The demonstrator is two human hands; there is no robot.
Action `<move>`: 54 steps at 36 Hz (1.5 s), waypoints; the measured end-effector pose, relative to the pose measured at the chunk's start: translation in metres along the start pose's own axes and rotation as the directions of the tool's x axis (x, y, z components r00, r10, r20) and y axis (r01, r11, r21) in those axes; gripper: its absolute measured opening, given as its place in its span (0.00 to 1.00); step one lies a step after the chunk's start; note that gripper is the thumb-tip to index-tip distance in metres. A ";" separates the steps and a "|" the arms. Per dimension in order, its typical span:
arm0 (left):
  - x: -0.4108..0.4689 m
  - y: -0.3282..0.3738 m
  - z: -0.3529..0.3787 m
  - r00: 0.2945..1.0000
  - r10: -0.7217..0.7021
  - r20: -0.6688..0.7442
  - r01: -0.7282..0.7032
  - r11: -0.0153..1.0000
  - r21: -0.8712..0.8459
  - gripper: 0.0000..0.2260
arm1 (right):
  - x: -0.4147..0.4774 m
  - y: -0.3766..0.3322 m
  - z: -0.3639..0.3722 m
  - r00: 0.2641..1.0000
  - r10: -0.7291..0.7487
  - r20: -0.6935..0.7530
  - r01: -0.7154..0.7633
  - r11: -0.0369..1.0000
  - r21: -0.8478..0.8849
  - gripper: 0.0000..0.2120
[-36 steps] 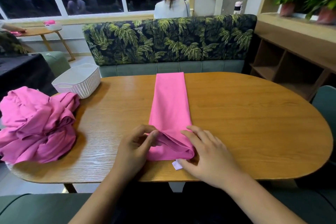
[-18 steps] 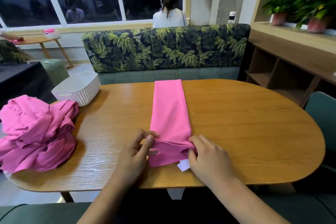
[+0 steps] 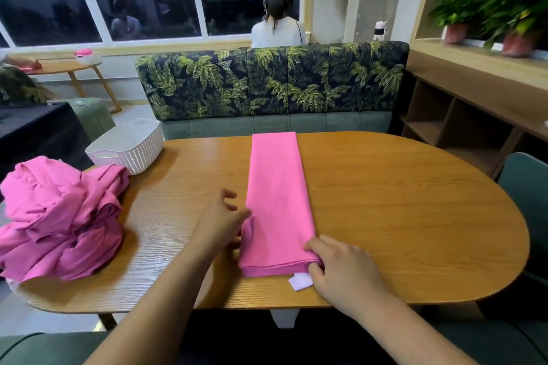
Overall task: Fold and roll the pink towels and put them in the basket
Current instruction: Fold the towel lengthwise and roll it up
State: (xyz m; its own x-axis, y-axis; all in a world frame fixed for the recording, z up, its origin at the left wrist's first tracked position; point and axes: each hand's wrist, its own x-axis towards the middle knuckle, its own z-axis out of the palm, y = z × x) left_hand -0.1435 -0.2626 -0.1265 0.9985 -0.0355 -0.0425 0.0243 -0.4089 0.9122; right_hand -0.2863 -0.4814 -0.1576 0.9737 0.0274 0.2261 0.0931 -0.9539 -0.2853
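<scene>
A pink towel (image 3: pixel 277 195), folded into a long narrow strip, lies flat down the middle of the wooden table (image 3: pixel 409 216). My right hand (image 3: pixel 341 270) pinches its near right corner, just above a white tag (image 3: pixel 301 281) sticking out from under the edge. My left hand (image 3: pixel 218 224) rests against the strip's left edge near the front, fingers spread, thumb touching the fabric. The white woven basket (image 3: pixel 127 148) stands at the table's far left corner with nothing visible in it. A crumpled heap of pink towels (image 3: pixel 59 216) lies at the left end.
A leaf-print bench (image 3: pixel 267 83) runs behind the table, and a person sits beyond it, facing away. Wooden shelves (image 3: pixel 462 115) with potted plants line the right wall. A green chair (image 3: pixel 525 184) stands at the right end.
The lifted, curled near end of the towel has been laid down flat. My left hand has let go and slid to the left edge; my right hand has stayed at the near right corner.
</scene>
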 end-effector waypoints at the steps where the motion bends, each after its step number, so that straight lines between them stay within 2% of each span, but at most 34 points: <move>1: 0.008 0.002 0.001 1.000 -0.010 0.006 0.010 1.000 0.022 0.20 | 0.000 0.001 0.000 1.000 -0.005 -0.010 0.005 1.000 0.001 0.13; 4: 0.016 0.004 0.008 1.000 -0.009 0.028 0.006 0.992 0.128 0.21 | -0.003 0.002 0.002 0.999 -0.009 -0.035 0.010 1.000 0.027 0.09; 7: 0.011 -0.006 0.016 0.989 0.147 0.004 -0.140 0.929 0.344 0.17 | -0.005 0.003 0.001 0.999 -0.029 -0.043 0.031 0.998 0.046 0.07; 9: 0.007 -0.016 0.025 0.938 0.344 0.027 -0.306 0.793 0.528 0.16 | -0.007 0.007 -0.001 0.999 -0.049 -0.018 0.051 0.994 0.096 0.08; 11: 0.007 -0.017 0.036 0.853 0.513 0.095 -0.447 0.626 0.639 0.15 | -0.004 0.012 -0.005 0.998 -0.055 0.008 0.052 0.979 0.197 0.12; 12: 0.007 -0.013 0.041 0.827 0.538 0.164 -0.505 0.581 0.638 0.14 | -0.001 0.016 -0.008 0.999 -0.047 0.017 0.041 0.966 0.254 0.15; 14: 0.009 -0.002 0.054 0.802 0.478 0.357 -0.586 0.520 0.621 0.16 | 0.009 0.021 -0.017 0.996 -0.042 0.077 0.012 0.933 0.358 0.21; 16: 0.011 0.011 0.069 0.778 0.404 0.482 -0.628 0.478 0.614 0.19 | 0.020 0.025 -0.024 0.985 -0.075 0.153 0.001 0.900 0.436 0.19; 20: 0.014 0.020 0.094 0.836 0.231 0.498 -0.539 0.522 0.662 0.27 | 0.037 0.038 -0.021 0.964 -0.140 0.226 -0.002 0.846 0.534 0.21; 22: 0.011 0.016 0.100 0.846 0.216 0.488 -0.524 0.508 0.684 0.27 | 0.048 0.051 -0.015 0.980 -0.119 0.156 0.007 0.817 0.576 0.21; 24: 0.008 0.011 0.101 0.851 0.234 0.470 -0.518 0.522 0.677 0.28 | 0.064 0.063 -0.011 0.999 -0.039 0.019 0.021 0.811 0.585 0.12; 26: 0.006 0.009 0.100 0.850 0.251 0.463 -0.522 0.521 0.676 0.28 | 0.084 0.071 -0.010 0.998 0.007 -0.069 0.028 0.872 0.490 0.04; 31: -0.001 0.007 0.100 0.842 0.316 0.437 -0.539 0.530 0.655 0.28 | 0.150 0.070 -0.005 0.996 -0.054 0.068 0.032 0.955 0.296 0.21; 34: -0.005 0.005 0.098 0.824 0.337 0.455 -0.566 0.498 0.657 0.28 | 0.190 0.067 0.003 0.978 -0.044 0.206 0.016 0.991 0.134 0.25; 37: -0.010 0.003 0.093 0.800 0.339 0.495 -0.598 0.513 0.615 0.27 | 0.217 0.073 0.015 0.955 -0.043 0.294 0.041 0.999 0.013 0.27; 42: -0.019 -0.003 0.083 0.774 0.344 0.532 -0.627 0.534 0.567 0.28 | 0.231 0.082 0.033 0.977 0.013 0.211 -0.023 0.999 0.042 0.30; 47: -0.026 -0.007 0.082 0.813 0.287 0.507 -0.575 0.533 0.621 0.37 | 0.215 0.084 0.032 0.971 -0.027 0.237 0.027 1.000 0.003 0.34; 50: -0.029 -0.004 0.078 0.781 0.301 0.547 -0.615 0.520 0.592 0.37 | 0.193 0.085 0.025 0.967 -0.067 0.245 0.073 0.997 -0.017 0.37; 54: -0.035 -0.007 0.063 0.706 0.369 0.604 -0.695 0.523 0.493 0.31 | 0.156 0.082 0.016 0.968 -0.123 0.219 0.130 0.991 -0.019 0.39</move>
State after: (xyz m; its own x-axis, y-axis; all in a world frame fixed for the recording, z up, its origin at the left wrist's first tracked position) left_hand -0.1821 -0.3157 -0.1573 0.6841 -0.7269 0.0600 -0.7058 -0.6390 0.3059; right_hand -0.1231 -0.5505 -0.1608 0.9766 0.2095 0.0496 0.2153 -0.9476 -0.2360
